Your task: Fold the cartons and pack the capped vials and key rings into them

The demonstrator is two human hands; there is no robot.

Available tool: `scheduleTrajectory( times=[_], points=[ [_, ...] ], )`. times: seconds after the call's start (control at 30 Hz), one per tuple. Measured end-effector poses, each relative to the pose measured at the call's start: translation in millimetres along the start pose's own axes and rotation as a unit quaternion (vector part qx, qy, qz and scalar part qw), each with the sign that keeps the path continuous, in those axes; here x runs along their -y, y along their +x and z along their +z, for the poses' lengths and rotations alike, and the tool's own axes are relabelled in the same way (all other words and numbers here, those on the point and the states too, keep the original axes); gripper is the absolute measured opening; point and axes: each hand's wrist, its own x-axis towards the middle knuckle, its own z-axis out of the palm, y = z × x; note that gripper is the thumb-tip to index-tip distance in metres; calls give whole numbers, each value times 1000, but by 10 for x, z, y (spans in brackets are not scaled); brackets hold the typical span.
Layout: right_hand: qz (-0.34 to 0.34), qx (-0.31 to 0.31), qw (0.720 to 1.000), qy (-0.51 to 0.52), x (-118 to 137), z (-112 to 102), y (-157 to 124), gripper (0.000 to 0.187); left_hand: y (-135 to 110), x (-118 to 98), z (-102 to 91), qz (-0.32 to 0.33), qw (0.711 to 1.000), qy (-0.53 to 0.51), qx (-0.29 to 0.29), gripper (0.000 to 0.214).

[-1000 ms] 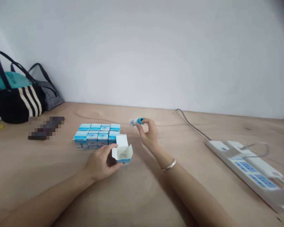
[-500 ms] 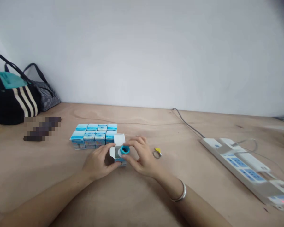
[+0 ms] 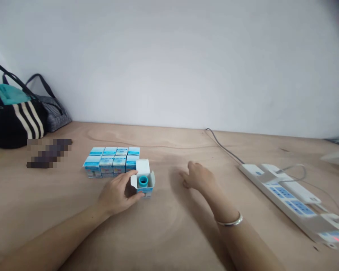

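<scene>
My left hand point(image 3: 115, 194) grips an open white-and-blue carton point(image 3: 149, 183) from its left side, just in front of the boxes. Its flaps stand open, and a small bottle with a teal ring-shaped top point(image 3: 142, 181) sits upright inside it. The bottle's lower part is hidden by the carton. My right hand point(image 3: 199, 177) is low over the table to the right of the carton, holding nothing visible. The small ring with a yellow tab does not show; my right hand may hide it. Several blue-and-white boxes point(image 3: 110, 162) stand in two tight rows behind the carton.
The wooden table point(image 3: 164, 233) meets a white wall at the back. A white power strip point(image 3: 282, 195) with a grey cable point(image 3: 223, 146) lies at the right. Back left are a black striped bag point(image 3: 14, 124), a grey striped bag point(image 3: 53, 116) and a pixelated dark object point(image 3: 49, 153).
The bottle now stands inside the carton. My right hand has let go of it and moved right, and the yellow-tabbed ring no longer shows. My left hand still grips the carton.
</scene>
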Motion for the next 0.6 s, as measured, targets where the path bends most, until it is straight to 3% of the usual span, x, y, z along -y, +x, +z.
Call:
scheduleTrajectory(
  times=[0.1,0.27,0.5,0.6],
  points=[
    [45,90,995,15,-224,-2,125,32,1,-18,-1,12,1000,-3,3,60],
    [17,143,984,101,-301,98,207,24,14,-45,-13,65,998,-17,20,44],
    [-44,153,963,218,-174,149,172,12,33,-25,-23,75,996,-25,29,31],
    [-86,94,942,311,-100,123,138,16,38,-26,-25,78,996,-26,35,30]
  ],
)
